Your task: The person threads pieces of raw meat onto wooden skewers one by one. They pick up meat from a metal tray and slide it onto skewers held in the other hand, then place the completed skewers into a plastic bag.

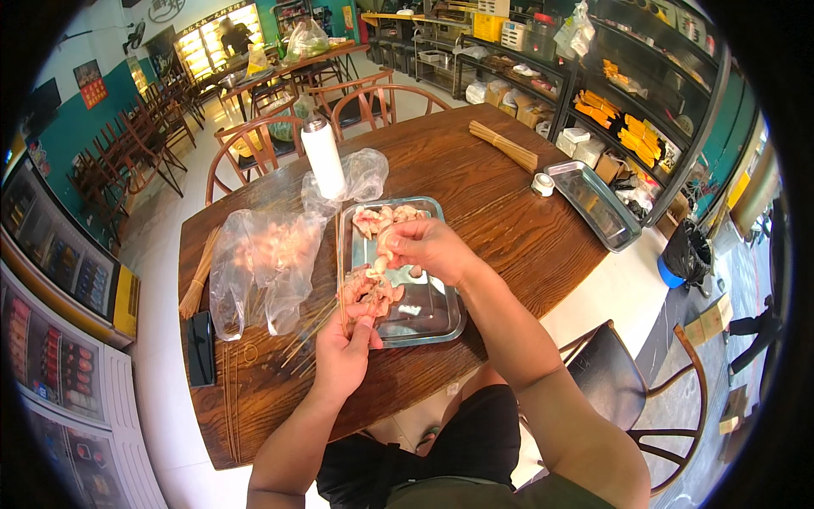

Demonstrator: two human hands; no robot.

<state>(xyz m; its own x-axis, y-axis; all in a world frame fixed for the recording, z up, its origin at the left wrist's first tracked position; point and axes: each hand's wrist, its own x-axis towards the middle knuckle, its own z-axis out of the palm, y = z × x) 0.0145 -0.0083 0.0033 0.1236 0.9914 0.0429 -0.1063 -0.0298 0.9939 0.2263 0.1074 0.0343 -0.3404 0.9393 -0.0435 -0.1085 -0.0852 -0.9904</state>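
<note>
My left hand (348, 343) grips a thin bamboo skewer (341, 280) and raw pale pink meat pieces (369, 294) beside its thumb. How many pieces the skewer pierces is hard to tell. Above it, my right hand (429, 250) pinches a small whitish piece of raw meat (380, 262) between thumb and fingers. Both hands are over a rectangular metal tray (439, 318), where more raw meat (365, 221) is heaped at the far end. A clear plastic bag (273, 245) of raw meat lies left of the tray, with loose skewers (311, 337) near it.
On the wooden table (439, 168) stand a white bottle (323, 159) and a white lid (542, 184). Skewer bundles (503, 146) lie far right and left. A second metal tray (594, 203) rests at the right edge. A black phone (201, 348) lies front left; a chair (604, 375) is at right.
</note>
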